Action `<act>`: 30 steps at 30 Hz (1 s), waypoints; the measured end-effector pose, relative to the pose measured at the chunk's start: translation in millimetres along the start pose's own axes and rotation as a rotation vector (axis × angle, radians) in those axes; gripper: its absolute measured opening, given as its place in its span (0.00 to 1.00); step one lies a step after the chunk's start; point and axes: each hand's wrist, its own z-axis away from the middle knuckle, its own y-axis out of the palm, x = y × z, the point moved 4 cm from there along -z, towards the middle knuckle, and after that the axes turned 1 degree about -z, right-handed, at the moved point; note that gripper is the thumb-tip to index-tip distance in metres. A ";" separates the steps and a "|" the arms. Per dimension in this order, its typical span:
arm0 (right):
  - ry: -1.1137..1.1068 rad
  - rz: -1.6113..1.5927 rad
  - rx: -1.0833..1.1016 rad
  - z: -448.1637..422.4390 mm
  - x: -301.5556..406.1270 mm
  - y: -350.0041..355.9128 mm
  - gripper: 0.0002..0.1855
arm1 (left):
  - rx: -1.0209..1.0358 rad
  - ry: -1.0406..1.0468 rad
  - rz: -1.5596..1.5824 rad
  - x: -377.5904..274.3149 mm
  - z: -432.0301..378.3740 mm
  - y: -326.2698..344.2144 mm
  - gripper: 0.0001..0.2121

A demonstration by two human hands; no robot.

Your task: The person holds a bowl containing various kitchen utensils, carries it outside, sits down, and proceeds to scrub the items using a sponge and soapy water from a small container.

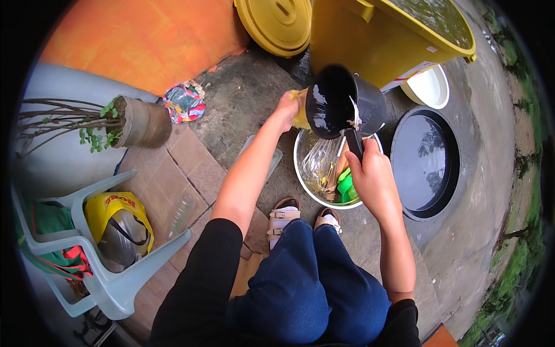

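My right hand (pixel 373 180) grips the handle of a black plastic dipper (pixel 377 100), which is tilted with its mouth towards the left. Beside the dipper's rim, my left hand (pixel 286 111) holds a yellow object (pixel 301 109), partly hidden by the dipper; I cannot tell whether it is a sponge or a cup. Below both stands a round basin (pixel 299 175) with a pale rim, holding a wire whisk (pixel 320 160), green plastic utensils (pixel 345 185) and a brown-handled item. The dipper covers part of the basin.
A large yellow tub of water (pixel 347 39) stands ahead, its lid (pixel 277 21) to the left. Right are a black basin of water (pixel 427 160) and a white basin (pixel 429 86). Left are a potted plant (pixel 149 123), a crumpled colourful wrapper (pixel 184 103) and a plastic chair (pixel 115 290).
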 end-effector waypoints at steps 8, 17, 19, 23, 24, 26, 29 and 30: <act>0.185 -0.610 -0.078 -10.5 -29.8 -16.4 0.12 | -0.056 0.186 -0.137 -17.9 4.8 5.6 0.12; 0.171 -0.386 -0.129 -4.0 -44.2 -14.2 0.13 | 0.078 -0.244 0.233 -22.5 2.4 -13.9 0.16; 0.143 -0.254 -0.147 -4.3 -41.1 -12.4 0.15 | 0.040 -0.056 -0.018 -18.7 2.3 -3.5 0.15; 0.059 -0.070 -0.085 -10.2 -10.6 -6.2 0.14 | -0.018 0.024 -0.234 -21.2 -2.0 -5.6 0.14; 0.045 -0.041 -0.079 -12.4 -8.1 -2.9 0.14 | -0.062 -0.052 -0.136 -20.2 -2.4 -4.9 0.14; 0.030 -0.056 -0.116 -16.8 -9.2 -0.7 0.15 | -0.151 -0.108 -0.041 -17.2 -8.8 -1.2 0.14; 0.047 -0.220 -0.131 -22.2 -34.7 1.8 0.14 | 0.266 -0.026 0.159 -27.5 0.6 25.5 0.10; 0.044 -0.225 -0.129 -21.2 -36.8 -1.7 0.14 | 0.261 -0.025 0.155 -27.9 -0.4 19.7 0.10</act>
